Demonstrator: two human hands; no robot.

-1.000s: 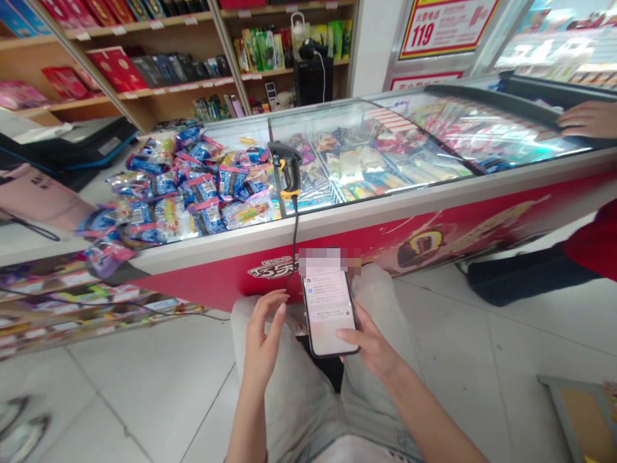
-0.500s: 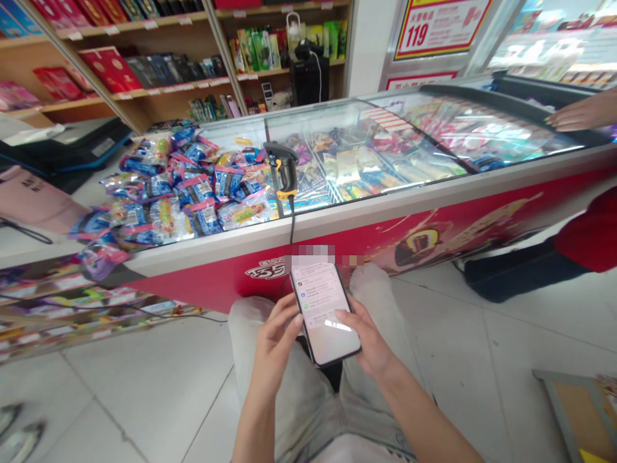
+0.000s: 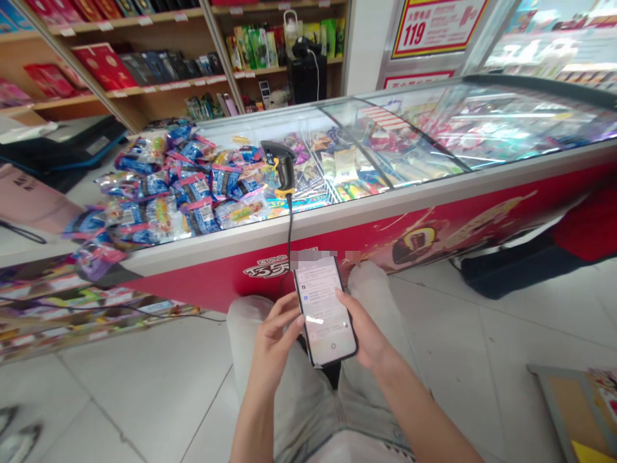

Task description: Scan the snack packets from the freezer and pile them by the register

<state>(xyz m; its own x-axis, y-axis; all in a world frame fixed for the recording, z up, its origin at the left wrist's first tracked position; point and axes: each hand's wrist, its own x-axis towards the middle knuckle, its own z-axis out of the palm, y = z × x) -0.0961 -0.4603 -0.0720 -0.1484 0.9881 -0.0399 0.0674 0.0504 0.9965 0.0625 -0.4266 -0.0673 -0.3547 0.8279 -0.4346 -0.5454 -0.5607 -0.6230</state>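
Looking at the fingers first, what is the right hand (image 3: pixel 367 334) doing?

Its fingers (image 3: pixel 371 344) curl behind a black-framed smartphone (image 3: pixel 325 315) with the thumb lying along the phone's right edge, closed narrow around it and holding it up.

And the left hand (image 3: pixel 274 344)?

It's curled, with its fingertips (image 3: pixel 299 319) right at the phone's lower left edge. I can't tell whether they touch the phone or only sit beside it.

Where is the phone, exactly?

Over the lap, above light grey trousers (image 3: pixel 308 405) and just below the red front panel of a glass-topped chest freezer (image 3: pixel 207 283). Its screen shows a pale list.

What's further out?

A black-and-yellow handheld barcode scanner (image 3: pixel 282 168) stands on the freezer's glass lid, with a thin black cable (image 3: pixel 290 235) hanging toward the phone. Beside it lies a heap of blue-and-pink foil snack packets (image 3: pixel 168 199).

Has anything just changed?

Yes, the other person's hand has left the glass at the far right, and only a red garment (image 3: pixel 589 226) shows there now.
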